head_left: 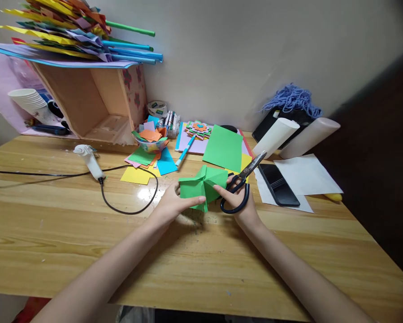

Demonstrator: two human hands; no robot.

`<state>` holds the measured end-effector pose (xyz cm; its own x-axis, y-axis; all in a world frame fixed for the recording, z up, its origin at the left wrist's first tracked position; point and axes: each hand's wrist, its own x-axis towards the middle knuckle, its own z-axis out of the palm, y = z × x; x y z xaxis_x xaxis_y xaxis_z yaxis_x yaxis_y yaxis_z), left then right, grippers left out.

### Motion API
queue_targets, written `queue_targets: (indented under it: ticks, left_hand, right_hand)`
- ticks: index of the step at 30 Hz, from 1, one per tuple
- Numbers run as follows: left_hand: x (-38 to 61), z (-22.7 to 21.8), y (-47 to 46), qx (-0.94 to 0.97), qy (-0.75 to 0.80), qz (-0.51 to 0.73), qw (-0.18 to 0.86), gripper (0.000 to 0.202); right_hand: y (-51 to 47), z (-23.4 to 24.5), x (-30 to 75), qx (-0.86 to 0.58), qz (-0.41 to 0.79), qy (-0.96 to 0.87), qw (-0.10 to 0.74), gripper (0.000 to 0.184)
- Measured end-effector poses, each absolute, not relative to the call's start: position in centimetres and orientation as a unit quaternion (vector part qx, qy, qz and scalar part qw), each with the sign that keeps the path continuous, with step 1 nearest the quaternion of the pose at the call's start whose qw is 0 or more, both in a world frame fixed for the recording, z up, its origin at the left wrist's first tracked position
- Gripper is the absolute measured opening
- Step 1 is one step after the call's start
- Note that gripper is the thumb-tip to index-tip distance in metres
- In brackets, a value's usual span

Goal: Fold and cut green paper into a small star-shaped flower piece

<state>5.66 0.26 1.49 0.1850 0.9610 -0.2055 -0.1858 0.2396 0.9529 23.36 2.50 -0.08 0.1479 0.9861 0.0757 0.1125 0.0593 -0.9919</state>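
A piece of folded green paper [192, 186], with creases that meet near its middle, is held above the table between both hands. My left hand [171, 202] grips its left side, thumb on top and fingers underneath. On the other side, my right hand [243, 202] pinches the right part of the paper, its index finger lying over the top. Hooked on that same hand is a pair of scissors [244, 174] with black handles, blades pointing up and to the right, away from the paper. The fingers beneath the paper are partly hidden.
A glue gun [88, 161] with a black cord lies left. Behind are a bowl of paper scraps [150, 144], a layered paper flower [198, 129] and a green sheet [223, 148]. A phone [278, 184] and white paper rolls [277, 137] are right; a wooden box [132, 98] stands back left.
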Motion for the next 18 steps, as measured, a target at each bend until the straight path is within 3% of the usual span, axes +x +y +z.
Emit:
queue_targets:
  ticks: [5, 12, 18]
  left_hand:
    - [5.73, 1.73, 0.31, 0.425, 0.463, 0.465, 0.624, 0.054]
    - [5.81, 1.41, 0.36, 0.432, 0.494, 0.496, 0.569, 0.069]
    - [5.65, 1.95, 0.44, 0.413, 0.486, 0.485, 0.599, 0.058]
  right_hand:
    - [1.98, 0.66, 23.07, -0.57, 0.351, -0.531, 0.521, 0.043]
    - [1.56, 0.49, 22.91, -0.557, 0.331, -0.54, 0.537, 0.042]
    - [1.48, 0.85, 22.9, -0.557, 0.33, -0.526, 0.55, 0.04]
